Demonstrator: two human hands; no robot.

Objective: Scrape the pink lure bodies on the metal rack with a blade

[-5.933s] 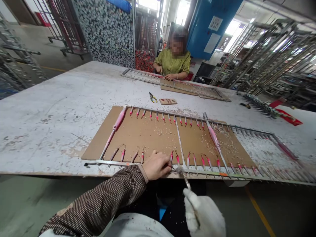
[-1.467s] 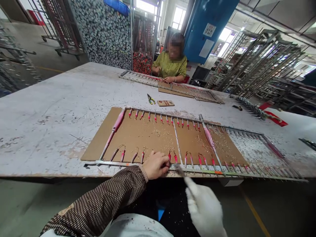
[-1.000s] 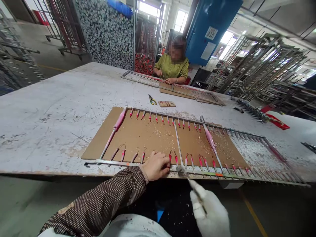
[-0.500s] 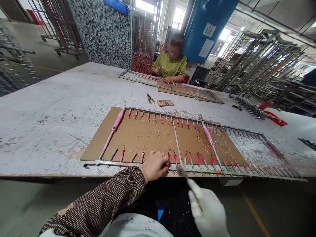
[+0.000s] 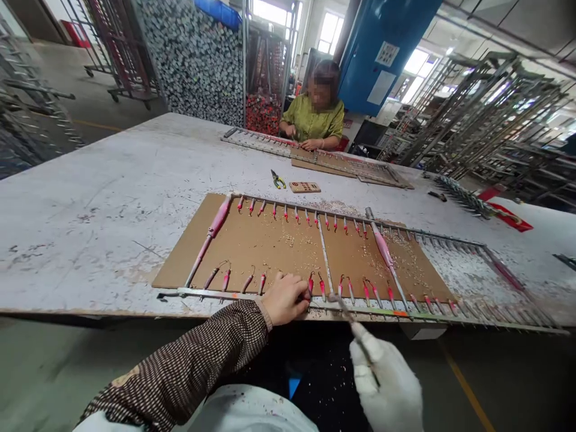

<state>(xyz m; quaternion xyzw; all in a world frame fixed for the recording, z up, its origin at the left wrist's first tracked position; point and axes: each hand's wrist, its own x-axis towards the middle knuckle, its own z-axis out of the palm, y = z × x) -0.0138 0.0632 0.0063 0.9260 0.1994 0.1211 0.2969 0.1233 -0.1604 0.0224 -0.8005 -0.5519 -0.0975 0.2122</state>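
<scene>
A metal rack frame (image 5: 204, 293) with hooked pegs, many coated pink, lies on a cardboard sheet (image 5: 265, 243) at the table's near edge. My bare left hand (image 5: 285, 298) is closed over the frame's near rail, beside a pink peg (image 5: 311, 283). My right hand (image 5: 384, 375), in a white glove, grips a thin-handled tool that looks like a small hammer (image 5: 344, 308). Its head is at the near rail, just right of my left hand; blur hides whether it touches. Pale flakes lie scattered over the cardboard.
Yellow-handled pliers (image 5: 278, 179) and a small wooden block (image 5: 305, 187) lie beyond the frame. Across the table (image 5: 112, 198), a person (image 5: 315, 114) works at another rack (image 5: 265, 141). A red tray (image 5: 510, 217) is at the right, with stacked racks (image 5: 477, 108) behind.
The view has shifted slightly, moving the scene a little right. My right hand and the tool have moved slightly; my left hand keeps its place on the rail.
</scene>
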